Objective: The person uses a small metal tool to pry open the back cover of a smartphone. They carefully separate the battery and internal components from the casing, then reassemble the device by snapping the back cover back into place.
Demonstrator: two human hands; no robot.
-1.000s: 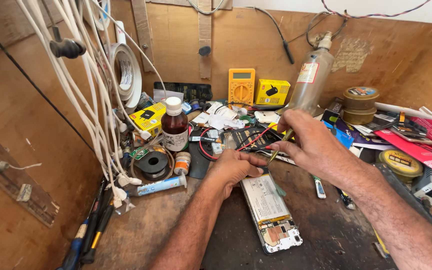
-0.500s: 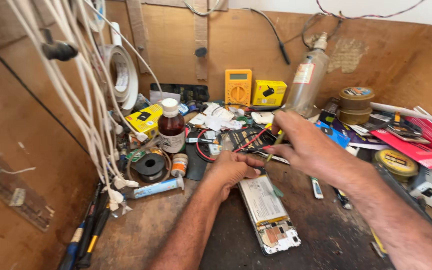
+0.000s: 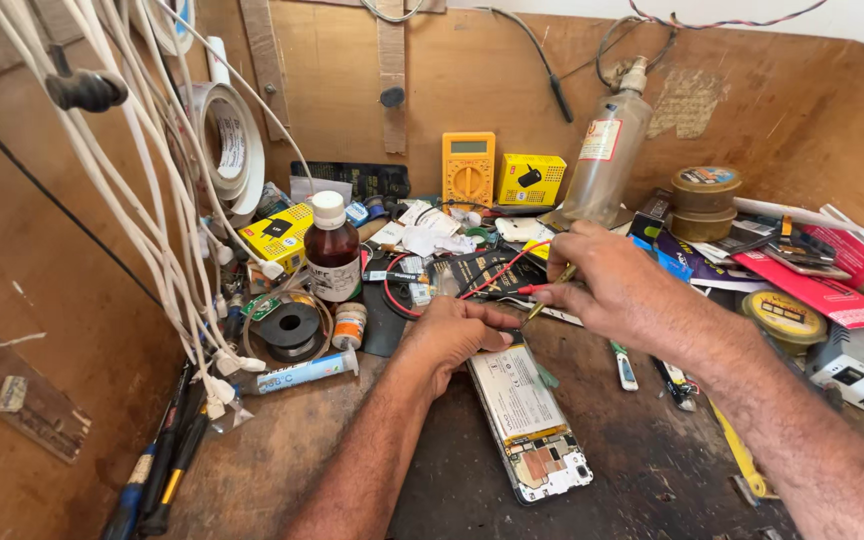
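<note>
My left hand (image 3: pixel 452 335) presses one opened phone (image 3: pixel 529 418), my right hand (image 3: pixel 607 285) pinches one red probe (image 3: pixel 530 290); one brown bottle (image 3: pixel 332 250) stands left, two yellow boxes far.

An opened phone (image 3: pixel 530 420) lies flat on the dark, worn bench, back cover off, its pale battery and a strip of circuit board at the near end showing. It sits at a slant, the far end tucked under a hand. A red probe (image 3: pixel 530 290) is pinched just above that far end, its thin red lead (image 3: pixel 422 312) looping away left across the clutter. A yellow-handled tool (image 3: pixel 550 290) slants beside it.
</note>
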